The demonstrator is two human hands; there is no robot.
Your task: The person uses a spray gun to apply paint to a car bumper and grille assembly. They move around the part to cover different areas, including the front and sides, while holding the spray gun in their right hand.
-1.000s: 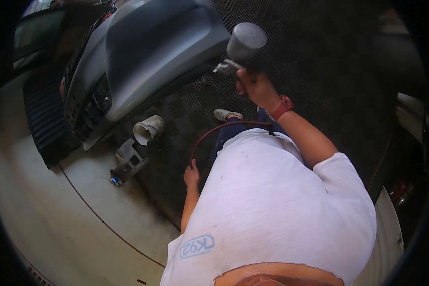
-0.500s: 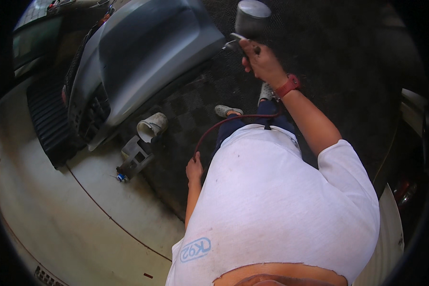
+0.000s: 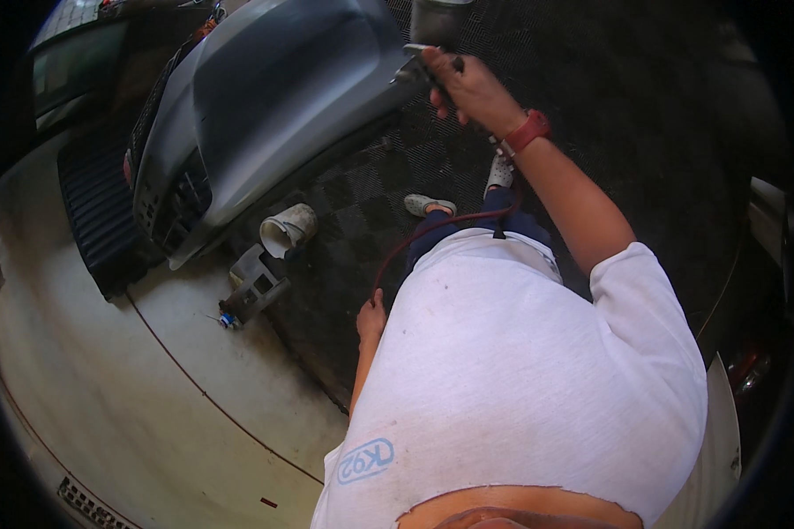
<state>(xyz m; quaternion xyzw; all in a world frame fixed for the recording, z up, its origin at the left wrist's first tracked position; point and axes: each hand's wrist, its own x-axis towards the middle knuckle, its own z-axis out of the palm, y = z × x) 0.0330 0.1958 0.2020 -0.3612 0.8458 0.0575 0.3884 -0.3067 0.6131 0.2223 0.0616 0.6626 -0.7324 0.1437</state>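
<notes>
My right hand [image 3: 478, 95], with a red watch on its wrist, is closed around a spray gun [image 3: 412, 69] that has a metal cup [image 3: 439, 19] above it, partly cut off by the upper edge. The gun's nozzle points left toward a large grey car body panel [image 3: 291, 106], apart from it. Down by my left side, my left hand [image 3: 371, 319] is closed on a dark red hose [image 3: 415, 236]. The hose curves across the front of my legs and up toward the right hand. The left fingers are partly hidden.
Left of my feet a dirty white bucket [image 3: 302, 220] lies tilted beside a grey plastic box-like piece [image 3: 265, 280]. A black ribbed panel [image 3: 106, 225] adjoins the car panel's near end. Dark textured flooring [image 3: 344, 198] meets pale concrete [image 3: 194, 432] on the left.
My right hand and the spray gun have moved up and slightly left along the grey panel. The cup now partly leaves the picture. My left hand still holds the hose.
</notes>
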